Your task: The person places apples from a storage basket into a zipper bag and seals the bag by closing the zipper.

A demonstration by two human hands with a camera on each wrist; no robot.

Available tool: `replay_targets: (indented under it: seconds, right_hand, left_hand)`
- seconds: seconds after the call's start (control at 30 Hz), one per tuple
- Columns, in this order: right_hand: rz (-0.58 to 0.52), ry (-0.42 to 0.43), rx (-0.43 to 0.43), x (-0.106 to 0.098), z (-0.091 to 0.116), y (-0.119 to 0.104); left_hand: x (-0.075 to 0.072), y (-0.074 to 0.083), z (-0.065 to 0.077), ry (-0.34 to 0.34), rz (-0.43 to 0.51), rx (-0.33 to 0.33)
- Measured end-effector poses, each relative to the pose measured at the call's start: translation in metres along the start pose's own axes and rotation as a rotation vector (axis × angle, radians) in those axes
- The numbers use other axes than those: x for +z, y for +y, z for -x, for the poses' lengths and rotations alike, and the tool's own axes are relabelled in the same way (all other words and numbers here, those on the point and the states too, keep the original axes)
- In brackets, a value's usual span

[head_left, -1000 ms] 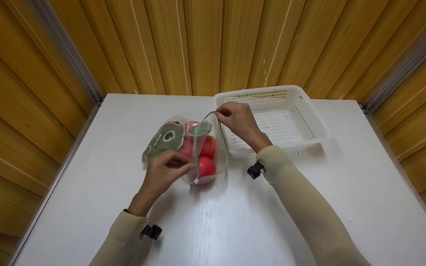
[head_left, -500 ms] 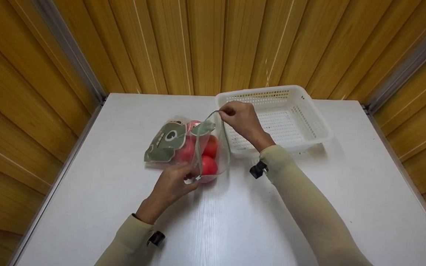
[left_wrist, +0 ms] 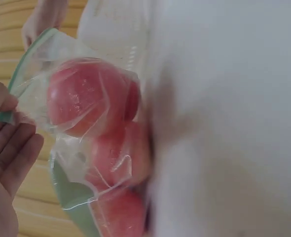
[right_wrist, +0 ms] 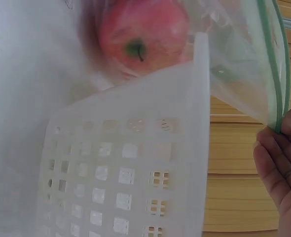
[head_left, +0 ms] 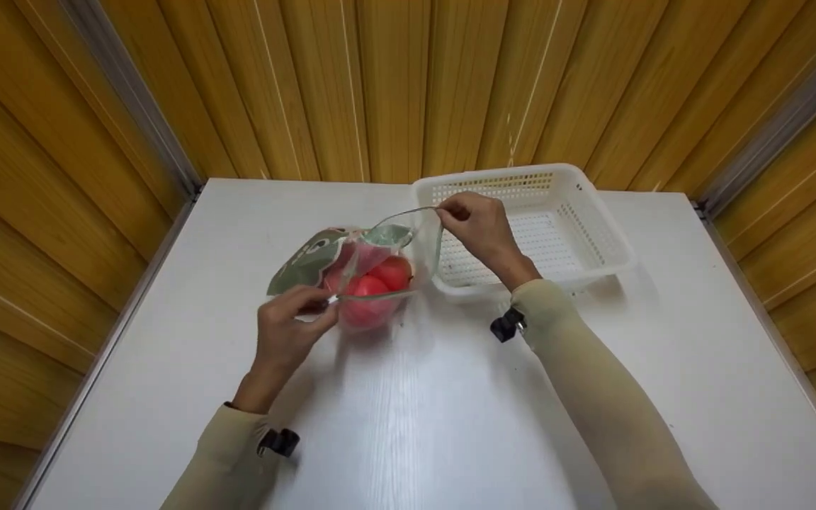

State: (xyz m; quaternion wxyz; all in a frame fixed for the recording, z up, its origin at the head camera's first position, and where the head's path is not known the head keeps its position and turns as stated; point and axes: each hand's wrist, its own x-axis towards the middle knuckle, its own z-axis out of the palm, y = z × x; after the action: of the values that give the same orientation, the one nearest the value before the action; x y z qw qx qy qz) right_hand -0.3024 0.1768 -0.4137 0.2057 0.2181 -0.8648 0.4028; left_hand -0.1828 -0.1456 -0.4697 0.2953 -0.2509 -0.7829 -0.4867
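Observation:
A clear zip bag [head_left: 300, 273] with a green cartoon print lies on the table, its mouth spread toward the right. Several red apples [head_left: 389, 272] are inside; one apple [right_wrist: 143, 34] shows its stem in the right wrist view. My left hand [head_left: 284, 322] pinches the near corner of the mouth, beside a small white zip slider [head_left: 333, 299]. With thumb and fingertips, my right hand [head_left: 479, 223] pinches the far end of the green zip edge [right_wrist: 271, 64]. Between the two hands the mouth is stretched open above the apples.
A white perforated plastic basket [head_left: 610, 234] stands at the back right, just behind and under my right hand. The white table [head_left: 415, 439] is bordered by wood-patterned panels [head_left: 394, 85] at the back and sides.
My left hand has moved onto the slider corner of the bag and then drawn it left and up. The right hand has shifted slightly right, and the mouth has widened.

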Motion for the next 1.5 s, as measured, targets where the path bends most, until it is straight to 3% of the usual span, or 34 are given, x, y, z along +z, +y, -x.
replay_targets:
  seconds: [0.17,0.37,0.57,0.73,1.0,1.3,1.5]
  right_hand:
    - [0.007,0.04,0.004,-0.006,0.001,0.002]
    - [0.018,0.038,-0.025,-0.009,0.003,0.002]
    - [0.014,0.025,0.024,-0.011,0.007,0.004]
    - [0.003,0.016,0.033,-0.011,0.008,0.005]
    - [0.02,0.022,0.015,-0.01,0.01,0.008]
    - [0.038,0.031,0.025,-0.01,0.013,0.01]
    - [0.058,0.04,0.025,-0.006,0.012,0.009]
  left_hand:
    - [-0.016,0.001,-0.022,0.178,-0.014,-0.014]
    - [-0.023,0.003,-0.044,0.277,0.009,-0.029]
    - [-0.019,0.002,-0.052,0.295,0.012,-0.072]
    - [-0.019,0.001,-0.053,0.332,-0.007,-0.06]
    - [-0.022,0.004,-0.057,0.226,0.07,-0.043]
    - [-0.023,0.007,-0.059,0.257,0.185,-0.003]
    - [-0.021,0.009,-0.059,0.251,0.16,-0.006]
